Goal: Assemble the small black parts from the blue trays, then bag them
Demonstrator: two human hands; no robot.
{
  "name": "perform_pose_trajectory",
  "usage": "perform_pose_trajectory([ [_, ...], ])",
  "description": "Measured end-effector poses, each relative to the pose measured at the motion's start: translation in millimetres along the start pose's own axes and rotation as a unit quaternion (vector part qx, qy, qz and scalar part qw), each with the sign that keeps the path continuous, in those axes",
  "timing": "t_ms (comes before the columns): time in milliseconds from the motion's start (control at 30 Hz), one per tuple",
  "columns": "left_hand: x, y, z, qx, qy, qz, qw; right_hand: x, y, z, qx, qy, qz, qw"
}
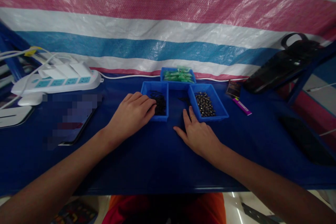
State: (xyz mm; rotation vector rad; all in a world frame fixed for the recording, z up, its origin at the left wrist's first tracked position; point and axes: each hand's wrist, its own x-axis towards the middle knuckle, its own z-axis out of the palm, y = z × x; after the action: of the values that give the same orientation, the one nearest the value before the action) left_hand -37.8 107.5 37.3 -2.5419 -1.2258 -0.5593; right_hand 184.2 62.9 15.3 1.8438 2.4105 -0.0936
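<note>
My left hand [135, 111] rests over the near left side of a blue bin [154, 85] of small thin black parts [159, 103]. Its fingers are curled together at the tips against the black parts; what they pinch, if anything, is hidden. Flat on the blue table, fingers spread, my right hand [197, 133] touches the near left side of another blue bin [222, 109]. Small shiny metal pieces [204, 104] fill that one. A few dark bits [183, 99] lie on the table between the bins. Behind stands a third blue bin [178, 84] holding green translucent pieces [178, 75].
On the left are a white power strip [57, 83] with cables, a white mouse [31, 99] and a blurred-out phone or tablet [76, 120]. A black bottle [279, 64], a purple packet [242, 106] and a dark phone-like object [307, 140] are on the right. A striped sheet [168, 14] hangs behind.
</note>
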Motion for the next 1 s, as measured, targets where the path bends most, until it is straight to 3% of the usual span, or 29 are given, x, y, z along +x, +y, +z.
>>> perform_pose_trajectory([
  [100, -1.2, 3.8, 0.5, 0.004, 0.022, -0.011, 1.000, 0.9, -0.9, 1.2, 0.001, -0.004, 0.002, 1.000],
  [200, -3.3, 11.5, -0.4, -0.023, 0.041, 0.027, 0.999, -0.7, -0.6, 2.3, -0.001, -0.002, -0.016, 1.000],
  [400, -10.7, 32.8, -0.8, -0.067, -0.014, 0.250, 0.966, -4.0, 1.6, 3.0, -0.004, 0.014, -0.024, 1.000],
  [467, -13.2, 38.3, 0.0, -0.066, -0.020, 0.287, 0.955, -3.7, 2.3, 2.9, 0.004, 0.009, -0.026, 1.000],
  [633, -16.5, 41.3, 7.7, -0.093, -0.069, 0.258, 0.959, -5.0, 5.1, 1.4, 0.011, 0.014, -0.076, 0.997],
  [833, -19.5, 38.8, 23.2, -0.125, -0.109, 0.194, 0.967, -4.7, 17.7, -2.0, 0.025, 0.000, -0.215, 0.976],
  [1000, -20.2, 46.6, 26.7, -0.126, -0.113, 0.172, 0.970, -2.9, 22.7, -0.5, 0.085, 0.017, -0.218, 0.972],
])
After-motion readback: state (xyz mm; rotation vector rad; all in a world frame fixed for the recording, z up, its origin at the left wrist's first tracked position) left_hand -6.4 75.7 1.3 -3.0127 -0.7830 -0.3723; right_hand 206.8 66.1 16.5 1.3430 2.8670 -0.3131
